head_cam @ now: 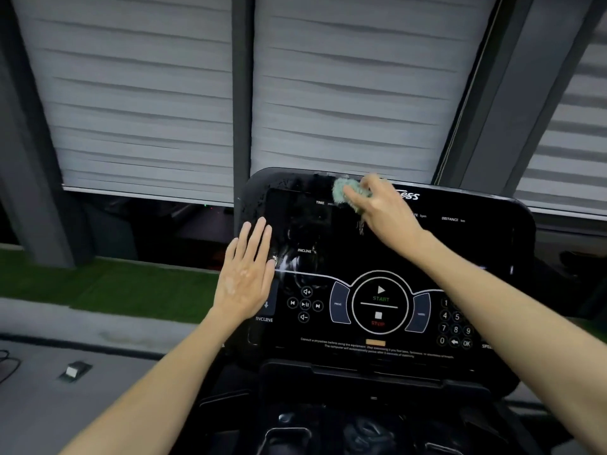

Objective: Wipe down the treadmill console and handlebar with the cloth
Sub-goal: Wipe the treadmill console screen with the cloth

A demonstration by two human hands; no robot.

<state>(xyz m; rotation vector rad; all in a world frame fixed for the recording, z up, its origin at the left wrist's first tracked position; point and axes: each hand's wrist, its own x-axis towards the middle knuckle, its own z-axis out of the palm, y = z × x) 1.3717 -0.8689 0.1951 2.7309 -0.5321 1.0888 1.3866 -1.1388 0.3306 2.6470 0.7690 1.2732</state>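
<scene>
We look from one wide-angle camera on the head, facing forward and slightly down, close to the treadmill console (361, 257), blinds (131, 93) beyond.

Cloth (343, 191) at top edge of console (361, 247) is mostly hidden under curled fingers of right hand (382, 206), and blurred too. Same hand covers start of brand name; only "ess" shows. Left hand (244, 277) overlaps console's left edge, hiding part of incline btn. Right forearm blocks keypad (455, 323) nos. 2, 3, 6 & end of "SPEE". Fine print (374, 351) along console bottom is too small to read fully. Area below console is too dark to tell.
</scene>
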